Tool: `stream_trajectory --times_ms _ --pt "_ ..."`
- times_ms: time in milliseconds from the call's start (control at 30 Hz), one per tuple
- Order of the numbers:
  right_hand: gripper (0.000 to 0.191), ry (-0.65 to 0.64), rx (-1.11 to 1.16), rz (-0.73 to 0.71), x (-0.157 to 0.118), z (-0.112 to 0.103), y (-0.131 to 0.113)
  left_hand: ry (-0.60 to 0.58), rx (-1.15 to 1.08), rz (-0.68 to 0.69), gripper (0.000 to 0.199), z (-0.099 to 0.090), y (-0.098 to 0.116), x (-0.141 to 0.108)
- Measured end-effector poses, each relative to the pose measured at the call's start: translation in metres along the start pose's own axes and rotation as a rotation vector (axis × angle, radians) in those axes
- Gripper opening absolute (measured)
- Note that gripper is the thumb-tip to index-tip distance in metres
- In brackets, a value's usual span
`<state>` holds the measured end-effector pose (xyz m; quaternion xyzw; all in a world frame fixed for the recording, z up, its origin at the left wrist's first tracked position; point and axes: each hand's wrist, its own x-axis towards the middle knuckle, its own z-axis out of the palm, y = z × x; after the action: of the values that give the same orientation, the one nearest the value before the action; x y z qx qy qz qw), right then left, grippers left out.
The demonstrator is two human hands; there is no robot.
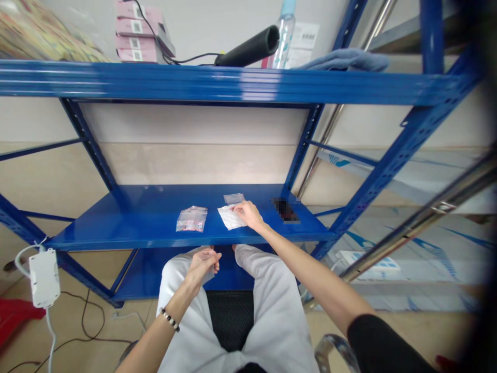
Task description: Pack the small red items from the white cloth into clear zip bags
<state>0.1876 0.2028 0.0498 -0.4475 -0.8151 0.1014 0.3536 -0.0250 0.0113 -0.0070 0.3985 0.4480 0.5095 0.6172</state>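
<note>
My left hand [204,264] is closed above my left thigh, just in front of the shelf edge. It grips a small clear plastic bag [209,275], partly hidden by the fingers. My right hand [249,213] reaches over a crumpled white paper [230,219] lying on the blue shelf. Its fingertips are pinched together at the paper; tiny reddish specks show there, too small to name. Behind the paper lies a flat clear bag [233,198]. Further left, a clear zip bag [191,219] contains many small colourful pieces.
A dark, pixelated item [285,210] lies to the right on the blue shelf [147,207]. Overhead, the upper shelf beam [174,83] runs across, bearing pink boxes [135,39], a black tube [248,47], a bottle [285,39] and blue cloth [345,59]. A power strip [44,277] hangs left.
</note>
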Motion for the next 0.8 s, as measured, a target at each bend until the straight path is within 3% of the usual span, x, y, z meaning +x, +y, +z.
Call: stream_trajectory --times_ms 167,400,500,567,633,800 --pt "0.007 -0.067 -0.237 -0.067 0.019 0.018 0.002 0.023 -0.081 -0.059 0.039 0.0 -0.002 0.006" --pt "0.012 -0.17 -0.414 -0.028 0.025 0.021 -0.008 -0.219 -0.46 -0.138 0.035 0.003 0.008 -0.002" --pt "0.013 -0.065 -0.27 -0.009 0.026 0.019 -0.02 -0.257 -0.518 -0.128 0.033 0.003 0.012 -0.003" --pt "0.012 0.038 -0.081 0.031 0.02 0.018 -0.035 -0.251 -0.468 -0.075 0.028 0.005 0.013 -0.004" --pt "0.01 0.057 0.136 0.045 0.008 0.017 -0.056 -0.236 -0.378 -0.019 0.027 0.007 0.013 -0.004" --pt "0.011 -0.263 0.452 -0.075 -0.042 0.002 -0.116 -0.266 -0.255 0.017 0.03 0.011 0.012 -0.01"
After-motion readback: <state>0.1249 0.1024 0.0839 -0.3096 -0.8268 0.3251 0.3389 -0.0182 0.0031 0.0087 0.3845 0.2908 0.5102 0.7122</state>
